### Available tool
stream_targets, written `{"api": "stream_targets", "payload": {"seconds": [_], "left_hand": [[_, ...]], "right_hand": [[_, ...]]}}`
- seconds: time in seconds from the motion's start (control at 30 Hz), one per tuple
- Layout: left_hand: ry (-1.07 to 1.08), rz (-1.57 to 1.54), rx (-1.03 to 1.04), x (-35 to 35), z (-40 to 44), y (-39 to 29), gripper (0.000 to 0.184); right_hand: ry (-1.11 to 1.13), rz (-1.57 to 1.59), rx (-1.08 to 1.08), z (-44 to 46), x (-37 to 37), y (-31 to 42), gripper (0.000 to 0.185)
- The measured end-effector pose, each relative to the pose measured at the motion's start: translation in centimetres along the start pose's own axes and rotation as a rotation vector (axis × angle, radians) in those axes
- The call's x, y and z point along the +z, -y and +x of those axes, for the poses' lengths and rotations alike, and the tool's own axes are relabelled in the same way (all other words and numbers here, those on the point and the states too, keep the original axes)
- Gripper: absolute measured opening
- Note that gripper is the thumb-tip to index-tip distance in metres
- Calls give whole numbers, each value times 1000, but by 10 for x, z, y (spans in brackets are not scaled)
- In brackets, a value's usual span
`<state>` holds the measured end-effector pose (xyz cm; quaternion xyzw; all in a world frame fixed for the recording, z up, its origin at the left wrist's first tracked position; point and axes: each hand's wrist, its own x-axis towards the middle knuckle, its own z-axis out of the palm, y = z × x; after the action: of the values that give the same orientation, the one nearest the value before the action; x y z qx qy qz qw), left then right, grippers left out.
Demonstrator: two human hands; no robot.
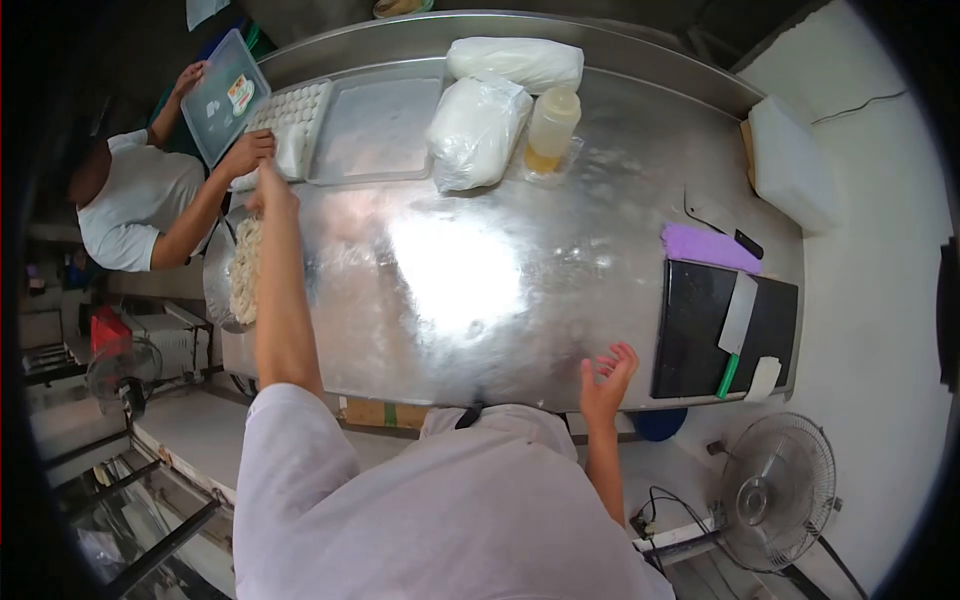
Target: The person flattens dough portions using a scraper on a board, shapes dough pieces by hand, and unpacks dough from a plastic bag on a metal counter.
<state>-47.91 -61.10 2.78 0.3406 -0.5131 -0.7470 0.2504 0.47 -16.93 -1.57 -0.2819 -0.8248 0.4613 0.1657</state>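
My left hand (272, 190) reaches across the left end of the steel table (450, 350), right by a co-worker's hand (248, 152). Its fingers are partly hidden, so I cannot make out whether they hold anything. Just beyond is a tray of small white dough balls (300, 103), partly under a white sheet (290, 150). A metal bowl with pale dough pieces (244, 275) stands beside my left forearm. Low over the table's near edge is my right hand (606, 382), its fingers apart and holding nothing.
The co-worker lifts a see-through lid (222, 100). A shallow plastic tray (375, 130), white-filled bags (480, 130) and a squeeze bottle (553, 128) stand at the back. On the right lie a black board (690, 330), a green-handled cleaver (738, 310) and a purple cloth (705, 247).
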Motion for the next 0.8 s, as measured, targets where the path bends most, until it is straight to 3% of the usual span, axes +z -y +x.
{"api": "stream_targets", "payload": {"seconds": [0.03,0.1,0.17,0.3,0.33,0.4,0.5,0.63,0.67,0.8], "left_hand": [[-245,235,94,-10,-11,26,76],[-91,495,34,-48,5,105,79],[17,704,232,-49,-80,141,80],[334,641,159,-29,-210,176,67],[376,722,228,-24,-225,191,64],[542,658,193,-7,-269,187,56],[792,680,461,14,-305,184,46],[1126,796,551,33,-332,153,58],[1147,843,726,39,-322,146,59],[868,797,883,102,-272,116,55]], "right_hand": [[-15,14,38,-2,-3,-8,52],[-32,28,87,-7,-9,-19,53],[0,15,77,-5,-15,-25,53],[72,10,-25,10,-20,-22,53],[101,1,-56,17,-20,-22,54],[132,-2,-101,35,-20,-20,55],[152,6,-157,66,-13,-16,58],[138,52,-199,120,23,-8,68],[144,129,-181,141,32,-3,72],[133,156,-284,222,62,59,86]]}}
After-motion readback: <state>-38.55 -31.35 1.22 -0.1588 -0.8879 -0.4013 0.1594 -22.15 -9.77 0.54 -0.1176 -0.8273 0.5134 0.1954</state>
